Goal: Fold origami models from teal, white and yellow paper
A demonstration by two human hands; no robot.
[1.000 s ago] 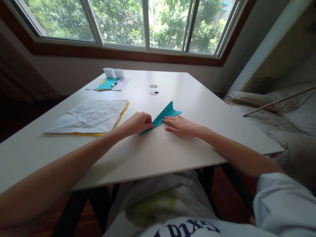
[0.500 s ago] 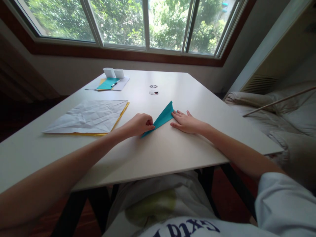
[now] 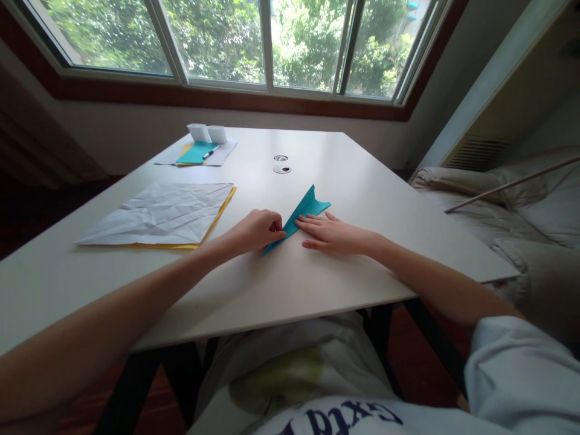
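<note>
A folded sheet of teal paper [image 3: 304,208], long and pointed toward me with a notched far end, lies slantwise on the white table [image 3: 272,296]. My left hand [image 3: 263,229] is closed, pinching the paper's left side near its close tip between thumb and curled fingers. Flat against the paper's right side rests my right hand [image 3: 333,234], its fingers stretched out and slightly apart, the fingertips around the middle of the paper. Part of the near right edge is hidden under those fingers.
To the left lies a creased white sheet [image 3: 163,214] over yellow paper [image 3: 217,219]. Farther back are teal paper [image 3: 196,153], a pen [image 3: 208,154] and white box-like holders [image 3: 198,132]. Round cable-hole covers [image 3: 281,170] sit mid-table. A cushioned seat [image 3: 489,193] stands at right.
My right hand has slid left and toward me along the paper, uncovering its far right corner. My left hand keeps its pinch in nearly the same place.
</note>
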